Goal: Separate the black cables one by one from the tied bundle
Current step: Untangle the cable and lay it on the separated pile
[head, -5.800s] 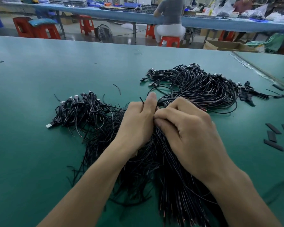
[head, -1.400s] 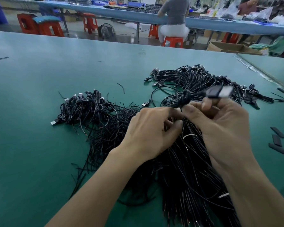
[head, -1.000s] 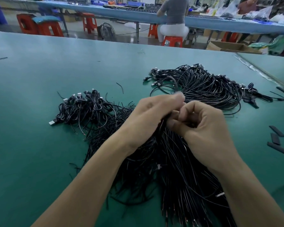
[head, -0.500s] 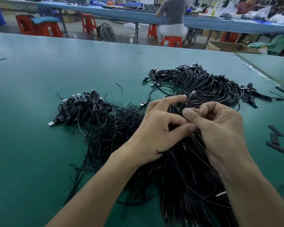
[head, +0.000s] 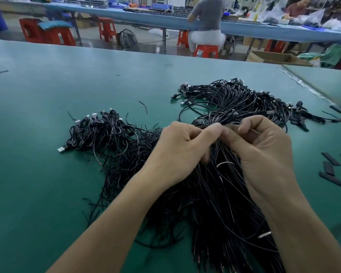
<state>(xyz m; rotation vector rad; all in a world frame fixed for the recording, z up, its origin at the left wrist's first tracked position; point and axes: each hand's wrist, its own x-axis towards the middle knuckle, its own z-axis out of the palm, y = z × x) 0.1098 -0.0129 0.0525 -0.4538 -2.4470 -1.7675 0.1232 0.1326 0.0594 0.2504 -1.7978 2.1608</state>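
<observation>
Both grips are clamped: your left hand (head: 182,149) and right hand (head: 264,152) pinch one coiled black cable (head: 225,117), apparently lying 9-to-3, with the tied bundle (head: 215,196) at 6 o'clock.

— Can any lettering, label, brand or number be read anywhere?

— None can be made out.

— Not even on the cardboard box (head: 264,56) beyond the table's far edge?

— No print can be read there; its sides are seen blurred.

— And on the metal plug (head: 61,149) at the end of one of the black cables (head: 106,131)?

— If anything is stamped on it, it is too small to be told.
</observation>
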